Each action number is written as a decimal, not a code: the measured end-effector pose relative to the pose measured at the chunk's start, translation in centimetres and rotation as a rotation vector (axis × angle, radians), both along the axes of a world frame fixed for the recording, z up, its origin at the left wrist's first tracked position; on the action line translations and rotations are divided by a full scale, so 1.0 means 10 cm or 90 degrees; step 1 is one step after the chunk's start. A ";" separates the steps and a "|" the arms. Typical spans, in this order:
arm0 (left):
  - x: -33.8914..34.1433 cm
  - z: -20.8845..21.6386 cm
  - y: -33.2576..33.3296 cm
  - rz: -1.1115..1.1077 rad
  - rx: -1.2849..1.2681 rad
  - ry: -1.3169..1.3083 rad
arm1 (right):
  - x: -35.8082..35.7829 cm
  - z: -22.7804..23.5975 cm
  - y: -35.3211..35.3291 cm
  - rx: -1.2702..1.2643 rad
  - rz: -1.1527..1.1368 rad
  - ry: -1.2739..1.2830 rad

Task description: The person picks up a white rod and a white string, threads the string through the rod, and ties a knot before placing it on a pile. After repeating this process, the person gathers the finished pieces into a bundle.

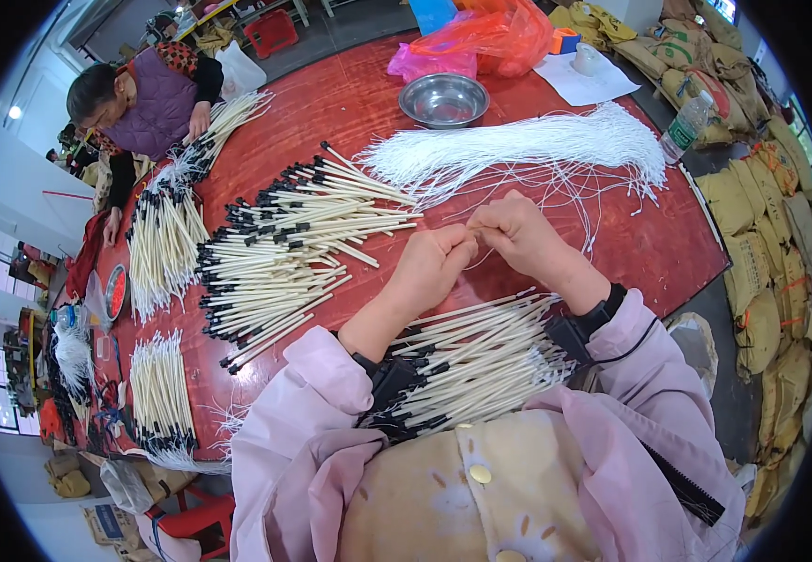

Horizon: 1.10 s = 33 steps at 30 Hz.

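Observation:
My left hand (436,264) and my right hand (516,234) meet over the middle of the red table, fingertips pinched together. A thin white string (484,259) shows between them; its ends are hidden by my fingers. Just beyond lies a wide bundle of white strings (518,150), with loose strands trailing toward my right hand. Left of my hands is a heap of cream-coloured sticks with black end pieces (275,253). Below my wrists, close to my body, lies another pile of cream sticks (481,365), several with white string at their right ends.
A steel bowl (443,100), orange and pink plastic bags (499,42) and a plastic bottle (687,126) stand along the far side. More stick bundles (164,248) lie at the left, where a co-worker (157,108) handles sticks. Stacked sacks (752,272) line the right.

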<state>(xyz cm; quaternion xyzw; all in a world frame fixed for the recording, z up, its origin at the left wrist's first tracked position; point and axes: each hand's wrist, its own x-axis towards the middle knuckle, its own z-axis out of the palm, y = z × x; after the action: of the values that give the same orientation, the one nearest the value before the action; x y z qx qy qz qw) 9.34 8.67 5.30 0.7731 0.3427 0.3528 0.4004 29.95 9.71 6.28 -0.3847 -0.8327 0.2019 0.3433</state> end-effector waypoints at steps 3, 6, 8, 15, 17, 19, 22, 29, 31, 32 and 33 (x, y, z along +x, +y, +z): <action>0.07 0.04 -0.13 -0.080 -0.095 0.004 | 0.07 -0.13 0.13 -0.022 -0.045 -0.031; 0.10 0.08 -0.16 -0.115 -0.156 0.000 | 0.06 -0.13 0.27 -0.063 -0.088 -0.006; 0.13 0.11 -0.17 -0.090 -0.179 -0.022 | -0.02 -0.06 0.36 -0.123 -0.110 0.066; -0.60 -0.15 0.03 0.207 0.038 -0.100 | 0.35 0.27 0.38 0.131 -0.226 0.109; -0.77 -0.16 -0.15 0.278 -0.012 -0.109 | 0.58 0.12 0.27 0.124 -0.219 0.053; -0.93 -0.07 -0.39 0.345 -0.258 -0.164 | 0.70 -0.09 0.11 0.114 -0.206 -0.002; -1.11 -0.14 -0.63 0.387 -0.405 -0.198 | 0.72 -0.28 -0.18 0.029 -0.178 -0.016; -1.33 -0.13 -0.94 0.406 -0.456 -0.200 | 0.18 -0.13 -0.39 0.045 -0.046 -0.199; -1.33 -0.12 -1.00 0.379 -0.446 -0.212 | 0.03 -0.12 -0.40 0.058 -0.022 -0.253; -1.35 -0.11 -1.03 0.367 -0.440 -0.218 | -0.04 -0.15 -0.39 0.074 0.000 -0.278; -1.36 -0.10 -1.05 0.371 -0.439 -0.220 | -0.10 -0.19 -0.38 0.089 0.021 -0.304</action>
<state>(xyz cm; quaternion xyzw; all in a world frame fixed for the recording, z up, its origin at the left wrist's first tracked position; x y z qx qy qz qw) -4.29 -1.84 4.27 0.3970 0.5705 0.4398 0.5688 28.96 5.87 4.38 -0.3831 -0.9083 0.0527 0.1594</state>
